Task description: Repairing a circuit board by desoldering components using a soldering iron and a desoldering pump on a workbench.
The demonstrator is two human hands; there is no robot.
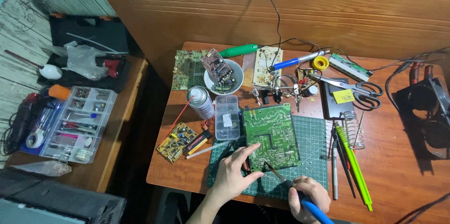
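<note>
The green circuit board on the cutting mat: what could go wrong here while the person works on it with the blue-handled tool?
1. The left hand holds the green circuit board close to where the blue-handled tool in the right hand touches it; if that tip is hot, a slip could burn the fingers.
2. The spray can stands close to the board, so an elbow or hand may knock it over.
3. The black cable hangs over the crowded parts and could snag.

Wooden table (403, 172); green cutting mat (313, 158); scissors (356, 89)
</note>
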